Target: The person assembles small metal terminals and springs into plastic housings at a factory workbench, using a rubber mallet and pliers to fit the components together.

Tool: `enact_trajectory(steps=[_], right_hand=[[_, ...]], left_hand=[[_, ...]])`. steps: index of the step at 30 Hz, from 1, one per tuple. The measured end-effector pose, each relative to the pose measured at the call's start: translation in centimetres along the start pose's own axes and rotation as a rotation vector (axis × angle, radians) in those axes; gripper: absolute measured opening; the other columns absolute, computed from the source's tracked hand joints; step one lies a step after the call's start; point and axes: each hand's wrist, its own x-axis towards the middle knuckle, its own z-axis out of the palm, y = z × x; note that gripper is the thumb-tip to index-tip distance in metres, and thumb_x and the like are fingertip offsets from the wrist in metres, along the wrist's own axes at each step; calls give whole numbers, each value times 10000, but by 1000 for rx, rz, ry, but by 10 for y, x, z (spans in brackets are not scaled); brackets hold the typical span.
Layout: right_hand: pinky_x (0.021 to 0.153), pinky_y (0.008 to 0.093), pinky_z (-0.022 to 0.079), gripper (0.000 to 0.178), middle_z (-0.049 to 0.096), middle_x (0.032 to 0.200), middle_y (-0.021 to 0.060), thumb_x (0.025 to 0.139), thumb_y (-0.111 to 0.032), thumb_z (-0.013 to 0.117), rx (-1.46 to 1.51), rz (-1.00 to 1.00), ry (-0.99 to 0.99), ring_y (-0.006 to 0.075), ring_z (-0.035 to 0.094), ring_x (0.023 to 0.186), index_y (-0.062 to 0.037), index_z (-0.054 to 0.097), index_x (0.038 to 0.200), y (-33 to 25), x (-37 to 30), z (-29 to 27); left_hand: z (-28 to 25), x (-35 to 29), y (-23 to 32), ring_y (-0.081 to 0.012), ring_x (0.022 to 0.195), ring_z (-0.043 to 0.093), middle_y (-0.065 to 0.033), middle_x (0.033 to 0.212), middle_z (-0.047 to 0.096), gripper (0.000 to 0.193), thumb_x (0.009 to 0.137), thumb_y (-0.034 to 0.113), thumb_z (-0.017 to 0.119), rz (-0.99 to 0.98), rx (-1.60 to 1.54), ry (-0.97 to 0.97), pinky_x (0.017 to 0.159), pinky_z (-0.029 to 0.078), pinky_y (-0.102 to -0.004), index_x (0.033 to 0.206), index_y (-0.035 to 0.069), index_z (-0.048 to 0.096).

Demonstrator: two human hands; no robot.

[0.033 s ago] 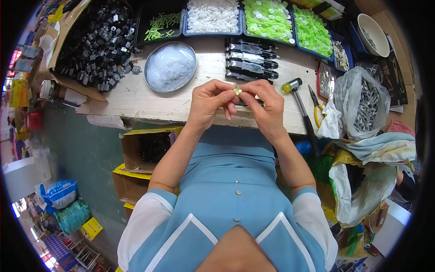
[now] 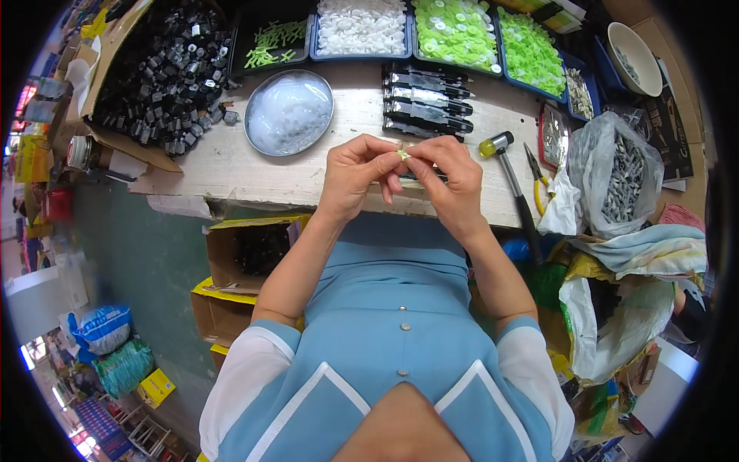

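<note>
Above the table's front edge, my left hand (image 2: 358,173) and my right hand (image 2: 448,175) meet fingertip to fingertip. Pinched between both thumbs and forefingers is a small pale yellow-green plastic piece (image 2: 403,155); the fingers cover much of it. Just beyond the hands lies a row of long black parts (image 2: 427,106) with shiny clear sections. A round metal dish (image 2: 289,112) of whitish, gel-like stuff sits to the left of them. Something dark shows on the table under my right fingers, mostly hidden.
A mallet (image 2: 512,181) and yellow-handled pliers (image 2: 536,171) lie right, beside a plastic bag (image 2: 616,173) of grey metal parts. Along the back stand trays of green sticks (image 2: 275,42), white pieces (image 2: 362,29) and green pieces (image 2: 456,32). A carton of black blocks (image 2: 165,85) is at left.
The small plastic piece has tilted slightly between my fingertips. Both hands keep the same place.
</note>
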Motion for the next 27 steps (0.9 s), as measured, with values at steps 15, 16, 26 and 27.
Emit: enact_trajectory(steps=[15, 16, 26, 27], right_hand=[[684, 347, 292, 97, 503, 762, 7, 698, -98, 633, -415, -239, -338, 196, 462, 784, -111, 604, 790, 32, -9, 1], [686, 347, 290, 101, 501, 758, 6, 697, -97, 630, -415, -224, -372, 197, 462, 783, -115, 610, 794, 30, -7, -1], [657, 335, 299, 100, 521, 752, 11, 734, -71, 608, -348, -105, -259, 193, 493, 762, -95, 622, 829, 35, 5, -52], [649, 328, 301, 102, 523, 741, 16, 737, -64, 605, -368, -90, -238, 195, 502, 758, -91, 621, 835, 39, 5, -65]], left_hand=[[-19, 1, 6, -221, 925, 445, -29, 941, 561, 288, 635, 115, 715, 403, 1306, -127, 832, 319, -344, 915, 86, 656], [-17, 1, 5, -222, 948, 440, -26, 955, 553, 284, 634, 106, 710, 363, 1352, -138, 867, 300, -346, 913, 88, 654], [11, 24, 20, -242, 886, 429, -39, 877, 524, 184, 627, 154, 647, 241, 1720, -336, 758, 295, -362, 792, 99, 588], [16, 27, 26, -247, 883, 430, -41, 874, 525, 179, 622, 155, 642, 192, 1800, -396, 749, 295, -363, 780, 99, 579]])
